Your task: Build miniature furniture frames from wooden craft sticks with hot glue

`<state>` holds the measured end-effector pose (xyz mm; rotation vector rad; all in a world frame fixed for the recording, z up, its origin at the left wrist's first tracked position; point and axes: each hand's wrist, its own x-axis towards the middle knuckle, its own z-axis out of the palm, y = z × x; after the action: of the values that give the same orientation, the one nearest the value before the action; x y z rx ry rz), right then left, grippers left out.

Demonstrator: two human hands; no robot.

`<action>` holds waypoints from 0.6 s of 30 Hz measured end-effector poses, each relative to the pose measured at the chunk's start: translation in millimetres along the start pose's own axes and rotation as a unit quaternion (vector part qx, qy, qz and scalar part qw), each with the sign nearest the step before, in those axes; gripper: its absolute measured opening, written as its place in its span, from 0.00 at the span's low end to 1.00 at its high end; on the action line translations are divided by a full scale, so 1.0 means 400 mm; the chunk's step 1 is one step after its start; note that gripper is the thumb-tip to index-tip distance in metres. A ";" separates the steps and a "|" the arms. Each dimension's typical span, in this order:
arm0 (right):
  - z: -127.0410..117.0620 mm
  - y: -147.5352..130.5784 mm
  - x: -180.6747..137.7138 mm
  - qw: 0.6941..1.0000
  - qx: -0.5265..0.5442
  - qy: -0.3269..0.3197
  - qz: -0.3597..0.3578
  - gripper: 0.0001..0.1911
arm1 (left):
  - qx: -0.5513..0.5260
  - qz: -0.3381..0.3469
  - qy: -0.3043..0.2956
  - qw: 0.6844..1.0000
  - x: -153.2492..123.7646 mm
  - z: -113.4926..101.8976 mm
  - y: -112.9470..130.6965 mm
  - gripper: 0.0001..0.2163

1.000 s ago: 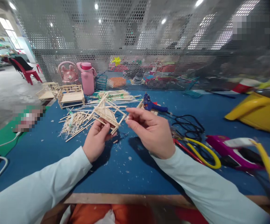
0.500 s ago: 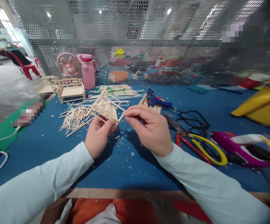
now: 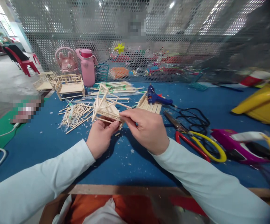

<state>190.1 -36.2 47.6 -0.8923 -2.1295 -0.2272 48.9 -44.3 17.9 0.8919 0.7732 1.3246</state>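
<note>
My left hand [image 3: 101, 137] grips the lower edge of a small furniture model [image 3: 109, 109] built from thin wooden sticks, with the thumb on its near side. The model is held tilted above the table, its open frame pointing up and left. My right hand [image 3: 146, 127] is closed in a pinch at the model's right corner; its fingertips touch the sticks there, and whether they hold a separate small piece is hidden. Left of the model lies a heap of short cut sticks [image 3: 77, 113] on plastic wrap. Behind my right hand, a blue glue gun [image 3: 157, 97] rests on a slatted stick panel [image 3: 146, 104].
Two similar stick models [image 3: 70, 87] stand at the back left near a pink bottle [image 3: 88, 68]. Longer sticks [image 3: 116, 88] lie behind. To the right are scissors [image 3: 195, 140], a black cable [image 3: 195, 119], a purple device [image 3: 242, 147] and a yellow container [image 3: 263, 104]. Perforated metal forms the back.
The model has turned and tilted in my left hand. My right fingertips have moved slightly down and left, from the end of a projecting stick to the model's lower right corner.
</note>
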 end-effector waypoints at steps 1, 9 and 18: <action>0.000 0.002 0.001 1.000 -0.008 -0.003 -0.007 0.10 | -0.001 -0.001 0.002 1.000 0.000 0.000 0.000 0.12; -0.011 0.001 0.005 1.000 -0.016 -0.014 0.016 0.13 | -0.023 -0.015 0.011 1.000 -0.001 0.000 0.001 0.11; 0.017 -0.015 -0.003 0.988 0.094 0.052 0.110 0.15 | -0.069 -0.027 0.028 0.997 -0.012 0.008 0.007 0.12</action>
<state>182.6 -38.2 43.1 -0.9711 -1.9025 0.0390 50.0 -49.3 21.9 0.7227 0.7343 1.3422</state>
